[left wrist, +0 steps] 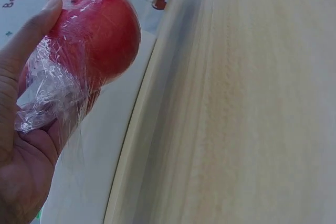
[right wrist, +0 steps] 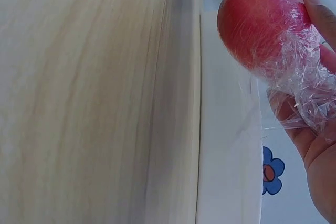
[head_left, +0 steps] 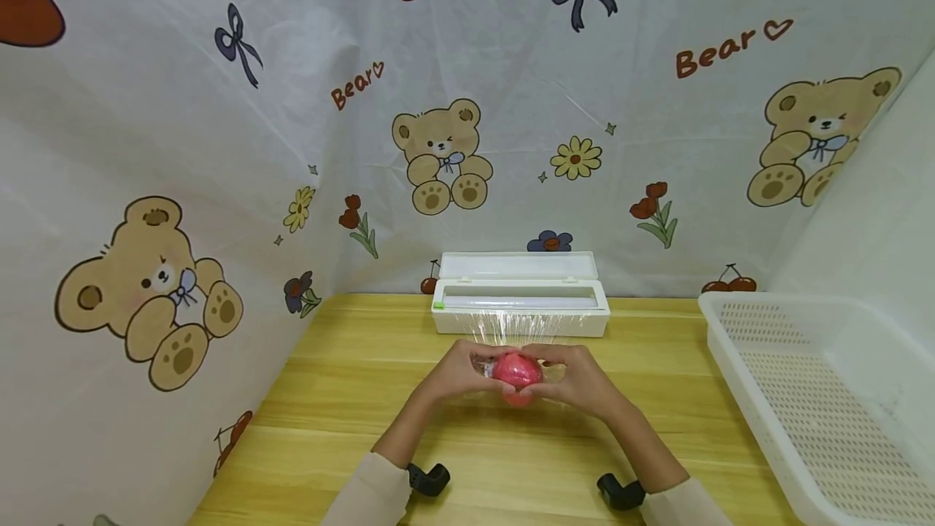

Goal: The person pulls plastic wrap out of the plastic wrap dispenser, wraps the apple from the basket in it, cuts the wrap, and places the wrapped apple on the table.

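A red, round, apple-like fruit (head_left: pixel 517 369) is held up between both hands, with clear cling film (left wrist: pixel 55 95) around it. My left hand (head_left: pixel 462 372) holds it from the left, thumb on the near side. From the right, my right hand (head_left: pixel 580 376) grips it with thumb and fingers. Loose film bunches at both palms, as the right wrist view shows with the crumpled film (right wrist: pixel 310 80). Behind the fruit, stretched film runs to a white cling film dispenser box (head_left: pixel 522 323), whose lid (head_left: pixel 519 265) stands raised. A roll lies inside it.
To the right stands a large white plastic basket (head_left: pixel 745 396) with a perforated bottom. The wooden table (head_left: pixel 365 396) meets a white cloth backdrop (head_left: pixel 511 63) printed with bears at the back and left. Black straps with camera mounts (head_left: pixel 429 480) sit at both wrists.
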### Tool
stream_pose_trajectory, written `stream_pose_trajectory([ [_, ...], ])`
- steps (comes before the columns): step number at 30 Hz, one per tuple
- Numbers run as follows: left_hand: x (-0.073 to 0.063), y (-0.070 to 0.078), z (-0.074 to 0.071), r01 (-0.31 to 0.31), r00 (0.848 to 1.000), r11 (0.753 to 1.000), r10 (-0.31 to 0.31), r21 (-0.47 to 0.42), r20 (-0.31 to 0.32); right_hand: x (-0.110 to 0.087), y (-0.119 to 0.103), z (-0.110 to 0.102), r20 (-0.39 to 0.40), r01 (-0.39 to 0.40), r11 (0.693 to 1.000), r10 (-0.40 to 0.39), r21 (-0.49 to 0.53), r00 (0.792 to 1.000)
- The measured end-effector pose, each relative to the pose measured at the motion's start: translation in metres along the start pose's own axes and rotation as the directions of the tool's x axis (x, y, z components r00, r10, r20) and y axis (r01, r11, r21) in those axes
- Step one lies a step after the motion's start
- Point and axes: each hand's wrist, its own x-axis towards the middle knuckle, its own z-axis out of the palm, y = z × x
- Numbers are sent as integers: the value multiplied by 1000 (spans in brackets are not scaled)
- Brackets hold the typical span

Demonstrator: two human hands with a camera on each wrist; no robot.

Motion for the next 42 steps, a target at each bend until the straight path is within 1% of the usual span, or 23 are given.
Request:
stream_pose_trajectory([
  [4,0,3,-1,41,999,999,-41,-2,1,0,0,0,-8,2,1000,-2,-2,1000],
  [7,1,4,-1,60,998,998,-60,11,2,-1,1,0,-12,-4,1000,4,-6,1000],
  [13,1,3,-2,86,996,996,-85,25,-11,-2,3,1,-4,-17,999,17,-30,1000],
  [18,1,2,-2,90,996,996,-90,7,-14,-2,4,2,1,-11,999,11,-33,1000],
  [23,2,2,-1,103,995,995,-103,11,-17,-2,5,3,-42,3,999,-5,-49,999],
  [27,3,2,-1,138,990,990,-137,14,-40,-1,5,3,-72,-17,999,13,-49,997],
  [30,3,0,-1,158,986,987,-158,-5,-51,-1,5,3,-65,-25,999,23,-35,998],
  [33,3,-2,-1,166,984,986,-167,-27,-53,0,4,3,-46,-22,999,21,-24,999],
  [36,4,-4,-2,163,985,986,-165,-39,-52,0,4,4,-28,-24,1000,24,-16,999],
  [42,5,-6,-2,147,987,987,-151,-68,-53,0,3,5,3,-32,999,32,-35,999],
])
